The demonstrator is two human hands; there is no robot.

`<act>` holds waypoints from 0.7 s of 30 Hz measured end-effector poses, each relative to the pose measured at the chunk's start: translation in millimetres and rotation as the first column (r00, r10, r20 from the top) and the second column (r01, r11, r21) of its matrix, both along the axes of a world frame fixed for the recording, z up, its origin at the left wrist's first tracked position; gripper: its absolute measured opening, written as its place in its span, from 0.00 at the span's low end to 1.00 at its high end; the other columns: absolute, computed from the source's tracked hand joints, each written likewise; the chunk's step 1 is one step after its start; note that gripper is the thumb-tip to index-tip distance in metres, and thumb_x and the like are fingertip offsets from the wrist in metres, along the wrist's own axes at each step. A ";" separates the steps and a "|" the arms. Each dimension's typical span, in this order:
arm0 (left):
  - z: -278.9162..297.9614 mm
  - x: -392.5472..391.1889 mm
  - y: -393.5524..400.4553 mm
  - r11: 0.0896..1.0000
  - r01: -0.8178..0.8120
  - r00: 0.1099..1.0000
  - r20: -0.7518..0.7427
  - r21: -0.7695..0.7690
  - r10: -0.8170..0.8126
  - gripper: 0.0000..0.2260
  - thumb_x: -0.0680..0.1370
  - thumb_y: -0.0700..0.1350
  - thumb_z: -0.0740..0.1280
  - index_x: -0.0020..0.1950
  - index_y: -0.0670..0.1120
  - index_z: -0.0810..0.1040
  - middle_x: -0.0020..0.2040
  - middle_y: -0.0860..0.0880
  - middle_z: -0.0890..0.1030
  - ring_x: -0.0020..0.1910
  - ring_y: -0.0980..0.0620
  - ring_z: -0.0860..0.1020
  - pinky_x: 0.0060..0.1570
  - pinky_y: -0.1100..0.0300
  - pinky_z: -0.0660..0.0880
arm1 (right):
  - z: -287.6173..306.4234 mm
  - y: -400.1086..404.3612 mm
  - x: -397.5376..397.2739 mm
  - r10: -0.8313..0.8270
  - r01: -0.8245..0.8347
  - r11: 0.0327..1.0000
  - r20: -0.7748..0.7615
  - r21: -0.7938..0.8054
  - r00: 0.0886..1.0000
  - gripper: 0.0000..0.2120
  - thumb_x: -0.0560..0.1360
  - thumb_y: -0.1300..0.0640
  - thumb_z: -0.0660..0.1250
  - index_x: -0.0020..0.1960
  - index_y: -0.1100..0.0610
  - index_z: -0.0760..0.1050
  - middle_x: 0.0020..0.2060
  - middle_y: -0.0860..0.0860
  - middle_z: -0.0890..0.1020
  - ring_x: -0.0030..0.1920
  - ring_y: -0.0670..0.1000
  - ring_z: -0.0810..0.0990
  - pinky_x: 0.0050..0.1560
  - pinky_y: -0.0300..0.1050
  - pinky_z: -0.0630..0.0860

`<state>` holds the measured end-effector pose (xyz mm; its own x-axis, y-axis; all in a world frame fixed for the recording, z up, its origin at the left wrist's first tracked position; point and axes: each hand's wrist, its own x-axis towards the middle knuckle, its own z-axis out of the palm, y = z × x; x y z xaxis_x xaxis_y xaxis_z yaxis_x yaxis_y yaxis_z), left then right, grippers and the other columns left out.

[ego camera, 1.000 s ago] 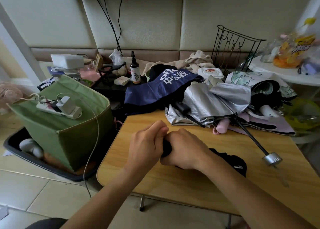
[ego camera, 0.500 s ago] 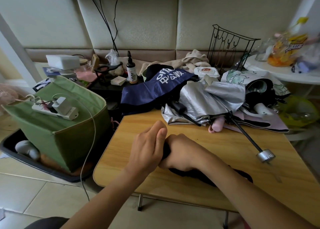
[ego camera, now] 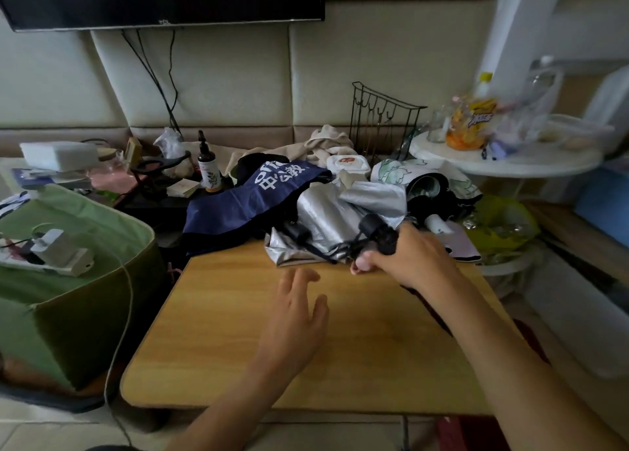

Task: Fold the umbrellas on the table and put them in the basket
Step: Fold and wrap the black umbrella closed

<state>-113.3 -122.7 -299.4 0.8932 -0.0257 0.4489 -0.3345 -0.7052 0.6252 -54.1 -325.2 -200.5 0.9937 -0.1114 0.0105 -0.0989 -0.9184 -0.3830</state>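
The right hand [ego camera: 413,258] grips a black umbrella handle [ego camera: 383,236], silver umbrella [ego camera: 326,219] just left of it; the left hand [ego camera: 296,309] hovers open over the wooden table [ego camera: 211,331].

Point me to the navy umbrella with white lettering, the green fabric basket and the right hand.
Navy umbrella with white lettering [ego camera: 238,208]: head view, on its canopy below the lettering.
Green fabric basket [ego camera: 102,317]: head view, on its near side wall.
Right hand [ego camera: 413,258]: head view, on its back.
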 end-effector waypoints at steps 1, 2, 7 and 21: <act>-2.5 0.0 -5.2 0.999 0.031 0.999 -0.014 0.040 -0.030 0.11 0.80 0.46 0.66 0.62 0.51 0.74 0.61 0.55 0.72 0.58 0.56 0.72 0.57 0.58 0.72 | -0.8 -17.0 2.9 -0.061 0.061 0.998 -0.003 0.018 0.998 0.33 0.74 0.36 0.72 0.66 0.57 0.66 0.55 0.56 0.79 0.53 0.60 0.80 0.42 0.49 0.73; -4.4 0.3 -11.2 0.995 0.062 0.998 -0.027 0.075 -0.060 0.11 0.80 0.46 0.65 0.62 0.50 0.75 0.60 0.55 0.72 0.57 0.55 0.72 0.57 0.55 0.73 | -4.1 -32.9 5.5 -0.111 0.111 0.993 -0.012 0.039 0.994 0.35 0.76 0.37 0.71 0.70 0.58 0.63 0.59 0.59 0.78 0.57 0.62 0.79 0.45 0.50 0.74; -3.2 3.7 -44.4 0.981 0.123 0.992 -0.048 0.150 -0.117 0.13 0.76 0.47 0.60 0.60 0.50 0.76 0.59 0.54 0.73 0.56 0.51 0.75 0.57 0.52 0.74 | -28.4 -78.8 8.6 -0.201 0.213 0.973 -0.127 0.086 0.971 0.37 0.81 0.47 0.65 0.80 0.57 0.48 0.64 0.61 0.76 0.56 0.63 0.79 0.52 0.52 0.76; 12.9 34.9 -70.7 0.988 0.135 0.991 -0.027 0.081 -0.134 0.11 0.77 0.42 0.67 0.58 0.52 0.76 0.58 0.56 0.74 0.56 0.56 0.74 0.55 0.61 0.71 | -43.7 -50.8 28.3 0.112 -0.124 0.992 0.387 0.005 0.915 0.06 0.81 0.54 0.64 0.57 0.54 0.74 0.52 0.51 0.79 0.52 0.53 0.79 0.43 0.46 0.72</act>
